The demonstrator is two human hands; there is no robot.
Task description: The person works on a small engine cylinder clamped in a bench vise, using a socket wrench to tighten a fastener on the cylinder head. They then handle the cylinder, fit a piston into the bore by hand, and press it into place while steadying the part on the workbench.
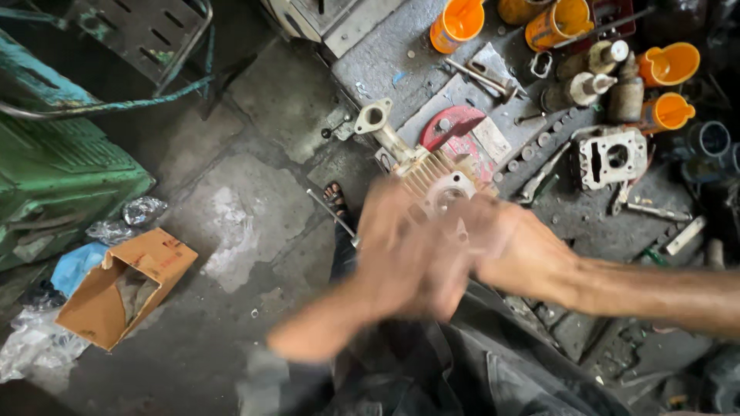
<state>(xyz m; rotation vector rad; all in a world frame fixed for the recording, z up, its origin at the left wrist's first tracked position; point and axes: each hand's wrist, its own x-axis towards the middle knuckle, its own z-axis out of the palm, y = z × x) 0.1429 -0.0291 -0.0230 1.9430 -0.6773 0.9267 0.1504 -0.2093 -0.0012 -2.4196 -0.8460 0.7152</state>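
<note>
Gripping finned cylinder [441, 185] (cardboard box [123, 286] left).

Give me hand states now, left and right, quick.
Left hand: motion-blurred, against the finned metal engine part; grip cannot be told.
Right hand: blurred too, at the same part; cannot tell whether it is closed on it.

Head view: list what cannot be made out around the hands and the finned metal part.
- Left hand: motion blur smears the fingers; grip unreadable.
- Right hand: blurred, fingertips lost.
- Finned metal part: lower half hidden behind both hands.
- Cardboard box: contents too dark to tell.
</note>
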